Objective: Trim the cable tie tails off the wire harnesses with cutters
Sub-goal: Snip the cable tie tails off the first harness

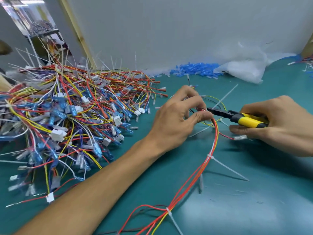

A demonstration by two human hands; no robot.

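My left hand [177,116] pinches a wire harness [196,177] of red, orange and yellow wires at its upper end, over the green mat. My right hand [277,126] grips yellow-and-black cutters [243,118], whose dark jaws touch the wires right by my left fingertips. A long white cable tie tail [225,97] sticks up and to the right from that spot. Two more ties with uncut tails sit lower on the same harness: one tie [209,156] mid-way, another tie [168,211] near the bottom.
A big pile of harnesses [67,116] with blue and white connectors and upright tie tails fills the left. Blue terminals [194,69] and a clear plastic bag [243,68] lie along the grey back wall. Cut tail pieces [201,183] are scattered on the green mat [254,200].
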